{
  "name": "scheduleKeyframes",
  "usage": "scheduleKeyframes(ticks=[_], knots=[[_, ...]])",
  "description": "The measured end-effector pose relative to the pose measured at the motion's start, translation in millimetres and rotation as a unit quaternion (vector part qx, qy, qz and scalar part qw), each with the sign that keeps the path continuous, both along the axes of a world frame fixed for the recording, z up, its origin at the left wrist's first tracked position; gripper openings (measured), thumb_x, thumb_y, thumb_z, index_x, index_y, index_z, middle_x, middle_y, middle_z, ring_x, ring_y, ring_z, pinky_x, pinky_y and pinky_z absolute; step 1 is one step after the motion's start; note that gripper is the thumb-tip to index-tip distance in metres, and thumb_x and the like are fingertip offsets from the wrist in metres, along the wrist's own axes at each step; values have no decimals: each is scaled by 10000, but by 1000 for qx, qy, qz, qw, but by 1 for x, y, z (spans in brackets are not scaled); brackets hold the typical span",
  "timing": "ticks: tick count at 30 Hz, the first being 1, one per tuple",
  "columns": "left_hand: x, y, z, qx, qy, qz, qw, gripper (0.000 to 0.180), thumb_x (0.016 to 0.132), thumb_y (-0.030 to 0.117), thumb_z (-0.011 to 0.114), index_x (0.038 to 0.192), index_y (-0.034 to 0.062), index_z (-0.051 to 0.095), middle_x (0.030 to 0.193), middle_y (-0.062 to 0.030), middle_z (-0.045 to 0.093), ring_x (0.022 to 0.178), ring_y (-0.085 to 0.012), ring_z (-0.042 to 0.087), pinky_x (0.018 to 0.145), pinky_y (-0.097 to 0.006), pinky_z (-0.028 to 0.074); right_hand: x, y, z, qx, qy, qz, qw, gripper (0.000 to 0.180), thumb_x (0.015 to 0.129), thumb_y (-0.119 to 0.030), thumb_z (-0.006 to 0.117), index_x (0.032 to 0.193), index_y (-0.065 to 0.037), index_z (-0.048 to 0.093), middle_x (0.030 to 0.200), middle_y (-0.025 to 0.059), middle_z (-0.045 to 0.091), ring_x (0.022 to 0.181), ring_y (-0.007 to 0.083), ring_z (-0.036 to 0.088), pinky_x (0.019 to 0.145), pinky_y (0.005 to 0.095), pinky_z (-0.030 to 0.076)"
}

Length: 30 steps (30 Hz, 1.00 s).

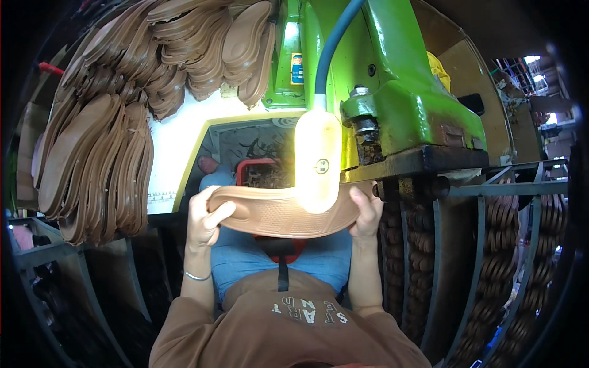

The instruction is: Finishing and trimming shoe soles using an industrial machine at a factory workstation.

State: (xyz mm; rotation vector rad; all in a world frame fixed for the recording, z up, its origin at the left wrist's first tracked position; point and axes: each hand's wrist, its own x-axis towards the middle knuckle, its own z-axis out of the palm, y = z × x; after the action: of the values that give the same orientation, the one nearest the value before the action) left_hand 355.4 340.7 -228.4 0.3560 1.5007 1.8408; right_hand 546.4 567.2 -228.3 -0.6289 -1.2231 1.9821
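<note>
Both hands grip one brown shoe sole (pixel 279 211) at its two ends: the left hand (pixel 205 221) is closed around the left end, the right hand (pixel 367 214) around the right end. Its long axis runs left to right, and the textured face looks toward the person. A glowing lamp (pixel 317 161) hangs just in front of it, under the green machine (pixel 405 92). Stacked soles (pixel 104 153) fill the left side. Metal racks (pixel 485 257) with more soles stand at the right, so open room remains only in the middle.
</note>
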Motion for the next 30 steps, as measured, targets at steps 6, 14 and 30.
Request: scheduleKeyframes(ticks=[6,14,30], knots=[[7,-41,-18,-32,-54,-113,992,238,710,75,757,847,-36,596,824,-124,673,732,-146,647,711,-266,522,-16,-9,11,80,-18,73,994,549,759,-6,611,1262,59,399,1171,154,534,1049,195,545,924,311,425],[73,100,8,48,204,-120,970,274,819,157,677,1033,-8,632,852,-28,638,778,-78,551,700,-241,459,-10,-13,13,102,-77,36,991,405,761,3,654,1122,72,485,1005,113,608,900,159,593,808,265,469],[97,104,3,-29,117,-57,991,287,834,3,632,1104,-75,570,925,-80,643,807,-79,588,703,-198,483,179,-35,-12,-50,-150,-8,987,338,749,-123,670,1010,35,526,968,102,622,845,141,604,771,264,484]])
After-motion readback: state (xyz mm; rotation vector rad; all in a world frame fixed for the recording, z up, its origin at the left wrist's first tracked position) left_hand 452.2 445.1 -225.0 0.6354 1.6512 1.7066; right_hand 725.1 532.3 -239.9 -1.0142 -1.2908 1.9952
